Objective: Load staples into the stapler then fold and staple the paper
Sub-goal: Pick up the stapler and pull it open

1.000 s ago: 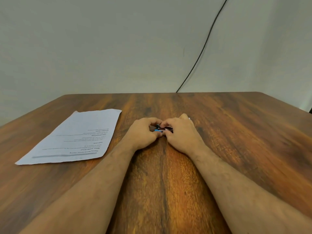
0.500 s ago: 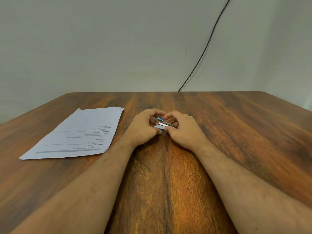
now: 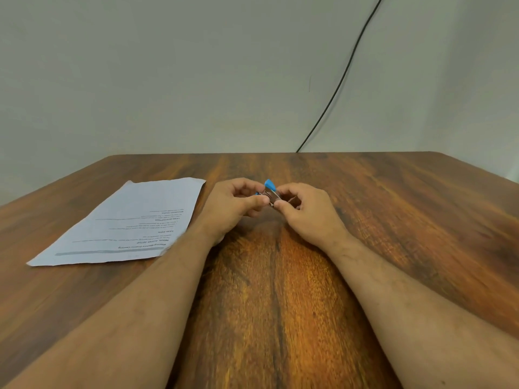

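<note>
A small blue and silver stapler [image 3: 270, 189] is held just above the middle of the wooden table [image 3: 393, 220]. Its blue top is swung up and open, with the metal rail showing beneath. My left hand [image 3: 233, 206] pinches the stapler's left end between thumb and fingers. My right hand [image 3: 306, 211] pinches its right end, near the metal rail. Much of the stapler is hidden by my fingers, and I cannot see any staples. A printed sheet of paper [image 3: 132, 223] lies flat on the table to the left of my left hand.
A black cable [image 3: 337, 85] runs down the pale wall behind the table's far edge. The table's right edge falls away at the far right. Bare wood lies between my forearms and to the right.
The hands lifted the stapler slightly off the table. Its blue top has swung up and open; a second ago it was closed between my fingers.
</note>
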